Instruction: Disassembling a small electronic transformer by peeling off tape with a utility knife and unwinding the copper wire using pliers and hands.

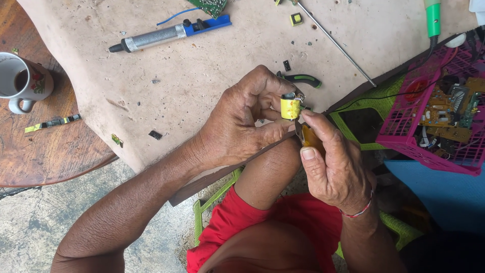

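View from above onto a person's two bare hands working over the edge of a worn beige table (202, 76). The left hand (237, 126) is closed around a small coil wrapped in yellow tape (290, 107), pinching it between thumb and fingertips just past the table's near edge, close to the middle of the view. The right hand (333, 167), at about 4 o'clock from the coil, grips a thin tool with an amber handle (310, 139); its tip touches the coil's lower side, and the index finger lies along the tool.

On the table, at 12 o'clock from the hands, lies a green-handled tool (303, 79). Farther off at 11 o'clock is a silver and blue desoldering pump (166, 33). A long metal rod (336, 44) runs at 1 o'clock. At 3 o'clock a pink plastic basket (399, 131) holds circuit boards. Far at 9 o'clock a white mug (22, 81) stands on a round wooden table (50, 151). Red shorts (262, 227) show below
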